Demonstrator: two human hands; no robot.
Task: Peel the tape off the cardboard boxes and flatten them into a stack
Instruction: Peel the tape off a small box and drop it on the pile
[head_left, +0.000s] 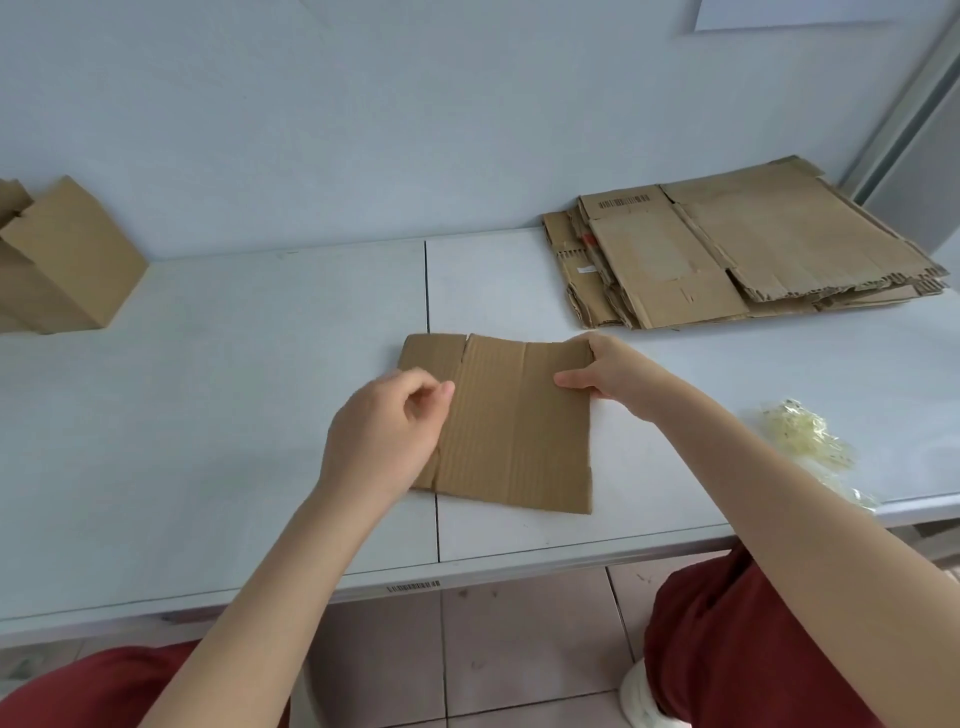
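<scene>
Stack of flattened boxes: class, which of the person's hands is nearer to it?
Right. The right hand holds the right edge of the flat cardboard, just before the stack; the left hand is over its left part, farther away.

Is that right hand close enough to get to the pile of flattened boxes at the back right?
Probably yes. Only bare table lies between the right hand and the stack of flattened boxes. But the hand grips the flat cardboard, so it would carry that along or let go.
</scene>
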